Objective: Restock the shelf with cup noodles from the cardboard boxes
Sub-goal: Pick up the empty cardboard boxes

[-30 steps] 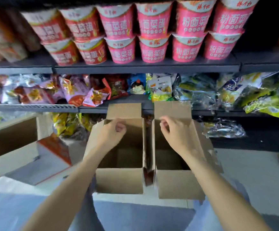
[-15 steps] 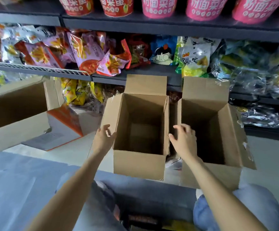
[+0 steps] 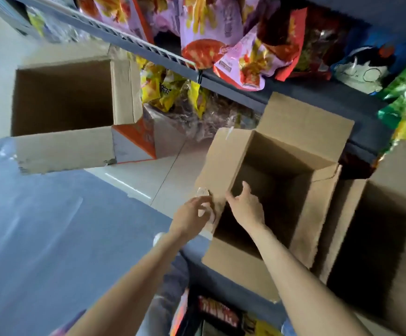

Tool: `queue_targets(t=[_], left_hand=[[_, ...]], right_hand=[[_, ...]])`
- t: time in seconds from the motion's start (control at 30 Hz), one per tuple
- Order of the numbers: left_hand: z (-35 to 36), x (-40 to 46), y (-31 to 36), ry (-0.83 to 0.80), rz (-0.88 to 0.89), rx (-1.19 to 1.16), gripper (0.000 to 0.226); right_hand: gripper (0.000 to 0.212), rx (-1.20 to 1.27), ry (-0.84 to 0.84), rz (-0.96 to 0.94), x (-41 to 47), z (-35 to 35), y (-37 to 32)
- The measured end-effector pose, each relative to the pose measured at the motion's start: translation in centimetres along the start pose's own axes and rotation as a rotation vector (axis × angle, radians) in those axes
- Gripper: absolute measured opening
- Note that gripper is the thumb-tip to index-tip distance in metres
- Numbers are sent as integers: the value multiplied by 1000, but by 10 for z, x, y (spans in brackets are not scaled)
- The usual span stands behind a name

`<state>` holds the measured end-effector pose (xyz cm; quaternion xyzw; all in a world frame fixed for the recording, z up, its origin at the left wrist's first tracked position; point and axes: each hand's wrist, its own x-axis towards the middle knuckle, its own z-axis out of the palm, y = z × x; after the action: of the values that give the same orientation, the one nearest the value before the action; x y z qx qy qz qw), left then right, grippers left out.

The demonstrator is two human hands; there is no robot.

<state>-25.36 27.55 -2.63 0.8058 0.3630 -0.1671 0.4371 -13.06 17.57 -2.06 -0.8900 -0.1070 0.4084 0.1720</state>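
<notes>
No cup noodles are in view. An open cardboard box (image 3: pixel 223 163) stands on the floor in front of me, and its inside looks empty. My left hand (image 3: pixel 192 218) curls around the lower edge of this box's folded-down left flap, beside a strip of clear tape (image 3: pixel 204 194). My right hand (image 3: pixel 245 206) holds the same left rim, thumb outside and fingers over the edge. A second open box (image 3: pixel 388 166) stands against it on the right, with a dark inside. A third box (image 3: pixel 64 151) lies on its side at the left, also empty.
Shelf rails (image 3: pixel 148 48) run across the top, holding snack bags (image 3: pixel 204 32) with yellow bags (image 3: pixel 168 93) below. An orange and white carton (image 3: pixel 136 141) leans behind the left box. More packets (image 3: pixel 219 314) lie near my knees. Pale tiles (image 3: pixel 148 175) show between the boxes.
My view has dropped and swung left, so the noodle shelf is out of sight. My right hand crossed from the right box to the middle box's left rim, and my left hand closed on the flap.
</notes>
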Motion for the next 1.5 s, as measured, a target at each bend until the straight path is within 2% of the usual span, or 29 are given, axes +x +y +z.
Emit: queue_targets(t=[0.13,0.23,0.3,0.33,0.4,0.47,0.53,0.67,0.73,0.97,1.1,1.17,1.27,1.5], left_hand=[[-94,3,-30,307,127,-70,34],[-174,17,-69,576,262,231,43],[-220,36,-103,657,194,383,61],[-240,48,-121,635,112,423,71],[-268,71,-153,490,-62,492,85],[-283,89,-180,313,-163,576,86],[-291,98,-196,225,-147,622,75],[-295,100,-208,132,-65,722,36],[-289,88,-216,86,-52,739,28],[-301,-7,-254,267,7,551,11],[-323,-71,-263,414,-81,428,11],[-334,-96,-260,459,-180,378,12],[-346,-128,-249,474,-292,291,14],[-369,-150,-217,550,-265,218,24]], right_hand=[[68,310,-67,209,21,34,-31],[56,181,90,277,21,53,-48],[45,130,225,279,14,62,-58],[41,136,274,273,9,65,-64],[34,127,336,265,-2,71,-74],[31,106,367,259,-14,76,-84],[29,90,370,236,-28,82,-95],[28,108,340,174,-51,102,-131],[31,146,333,167,-59,114,-148],[42,194,279,190,-102,154,-187],[45,186,247,183,-136,163,-218],[47,152,216,165,-151,160,-234],[47,92,166,98,-172,153,-260],[49,-84,53,-145,-179,129,-319]])
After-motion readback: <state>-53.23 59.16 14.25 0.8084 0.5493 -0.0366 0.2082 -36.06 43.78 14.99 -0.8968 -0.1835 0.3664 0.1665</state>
